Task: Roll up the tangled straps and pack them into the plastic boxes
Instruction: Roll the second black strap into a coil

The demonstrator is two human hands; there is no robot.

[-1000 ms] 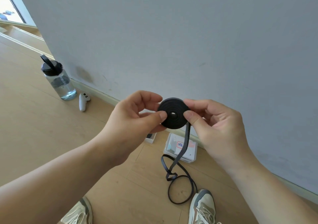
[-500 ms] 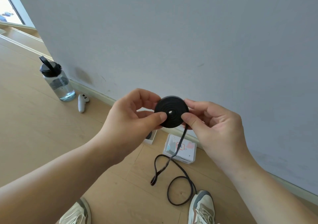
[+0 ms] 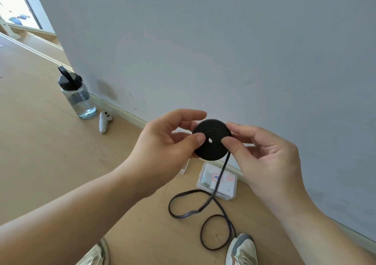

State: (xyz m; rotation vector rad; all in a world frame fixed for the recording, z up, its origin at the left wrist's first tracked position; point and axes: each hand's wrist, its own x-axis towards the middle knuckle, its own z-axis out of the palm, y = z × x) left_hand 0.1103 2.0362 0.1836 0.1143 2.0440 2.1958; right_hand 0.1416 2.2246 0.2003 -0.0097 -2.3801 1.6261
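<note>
A black strap is wound into a flat round coil (image 3: 211,139) held up in front of the wall. My left hand (image 3: 162,146) pinches the coil's left side with thumb on its face. My right hand (image 3: 262,154) pinches the right side the same way. The loose tail of the strap (image 3: 203,205) hangs from the coil's lower right and lies in loops on the wooden floor. A clear plastic box (image 3: 217,181) with a printed lid sits on the floor by the baseboard, below the coil. A second small box (image 3: 186,166) is mostly hidden behind my left hand.
A water bottle (image 3: 76,95) with a black cap stands by the wall at left, with a white controller (image 3: 104,121) lying beside it. My two shoes (image 3: 242,250) show at the bottom edge. The grey wall fills the upper view.
The coil has turned between my fingers and taken up more strap. The tail's loops on the floor have shifted and spread to the left.
</note>
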